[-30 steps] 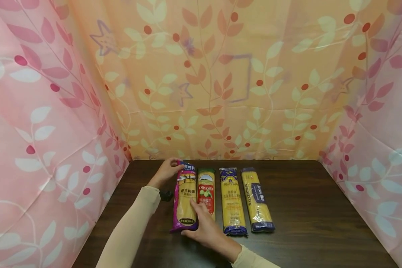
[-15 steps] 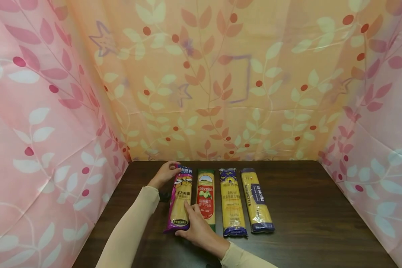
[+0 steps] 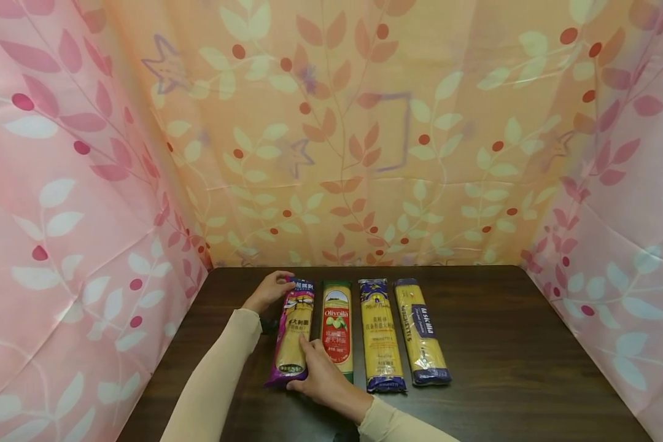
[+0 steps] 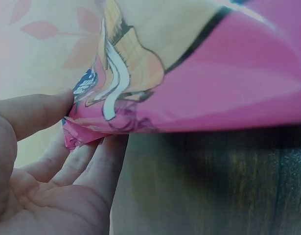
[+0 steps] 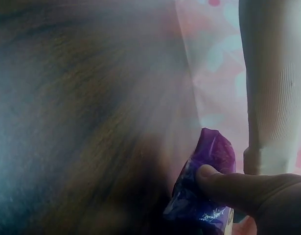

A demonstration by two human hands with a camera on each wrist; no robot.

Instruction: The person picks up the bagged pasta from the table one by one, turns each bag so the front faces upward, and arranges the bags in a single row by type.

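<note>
A purple and pink pack of spaghetti (image 3: 293, 337) is at the left end of a row of pasta packs. My left hand (image 3: 267, 292) pinches its top corner; in the left wrist view the thumb lies over the pink wrapper (image 4: 209, 93) and the fingers under it. My right hand (image 3: 327, 377) grips the lower end from the right side. In the right wrist view the thumb (image 5: 228, 186) presses on the purple end of the wrapper, and the other fingers are mostly hidden. Beside it lies the red and green Olivoilà pasta pack (image 3: 337, 319), its lower part overlapped by my right hand.
Farther right on the dark wooden table (image 3: 503, 344) lie a yellow spaghetti pack with blue ends (image 3: 383, 344) and a La Sicilia spaghetti pack (image 3: 422, 334), slightly slanted. Floral curtains (image 3: 331, 153) hang behind the table and along both sides.
Both hands have shifted the purple spaghetti pack left and slightly toward me. A gap now shows between it and the Olivoilà pack, which it overlapped before. The other packs stay put.
</note>
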